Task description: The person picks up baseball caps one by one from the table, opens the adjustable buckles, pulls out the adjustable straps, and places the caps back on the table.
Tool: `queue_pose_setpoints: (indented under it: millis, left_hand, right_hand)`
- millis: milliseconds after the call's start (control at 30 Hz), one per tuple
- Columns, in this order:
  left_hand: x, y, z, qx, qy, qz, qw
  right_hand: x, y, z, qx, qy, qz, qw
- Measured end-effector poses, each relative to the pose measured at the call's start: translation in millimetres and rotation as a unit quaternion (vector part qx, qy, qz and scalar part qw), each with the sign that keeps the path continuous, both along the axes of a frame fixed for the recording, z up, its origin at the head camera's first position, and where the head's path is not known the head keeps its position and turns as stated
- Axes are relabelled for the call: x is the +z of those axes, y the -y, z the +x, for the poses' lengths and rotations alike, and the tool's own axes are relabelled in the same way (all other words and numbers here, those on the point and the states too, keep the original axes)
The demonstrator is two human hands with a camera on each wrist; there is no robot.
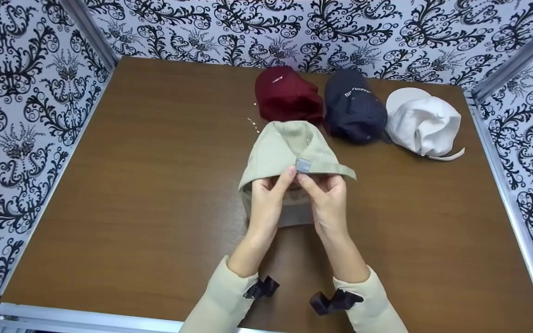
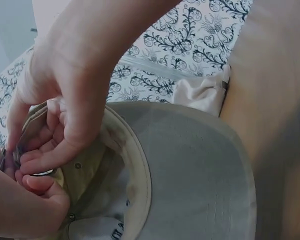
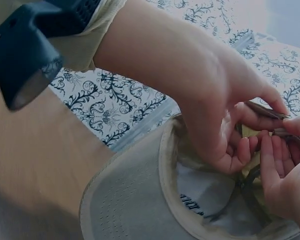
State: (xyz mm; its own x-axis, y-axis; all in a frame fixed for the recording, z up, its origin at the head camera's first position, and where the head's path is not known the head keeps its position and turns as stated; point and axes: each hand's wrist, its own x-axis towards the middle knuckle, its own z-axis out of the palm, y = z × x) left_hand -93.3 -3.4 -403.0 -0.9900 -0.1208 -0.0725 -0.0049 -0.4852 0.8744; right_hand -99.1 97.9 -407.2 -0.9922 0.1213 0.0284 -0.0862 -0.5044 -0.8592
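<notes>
A beige baseball cap (image 1: 275, 148) is held up over the table with its back strap toward me. Its grey-lined brim (image 2: 200, 170) points toward my body, and the open inside shows dark lettering (image 3: 191, 204). My left hand (image 1: 266, 203) pinches the back strap left of a small metal buckle (image 1: 303, 165). From the other side, my right hand (image 1: 330, 203) pinches the strap just right of the buckle. Both thumbs nearly meet there, while the other fingers curl inside the cap opening. A loose strap end (image 1: 347, 172) sticks out at the right.
A maroon cap (image 1: 287, 95), a navy cap (image 1: 354, 106) and a white cap (image 1: 424, 122) stand in a row at the back right of the brown table (image 1: 155, 185). Patterned panels (image 1: 248, 32) with metal frames enclose the table's back and sides.
</notes>
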Motion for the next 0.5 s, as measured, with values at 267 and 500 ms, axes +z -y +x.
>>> queue_pose_setpoints:
  millis: [267, 500]
  left_hand:
    - [-2.9, -3.5, 1.6, 0.025, 0.0, -0.025, 0.9994]
    - [-7.7, -9.4, -2.7, 0.017, 0.023, 0.147, 0.9888]
  right_hand:
    - [-7.2, 5.1, -3.2, -0.054, -0.048, -0.01, 0.9974]
    - [-9.3, 8.9, -4.4, -0.066, -0.044, -0.032, 0.9963]
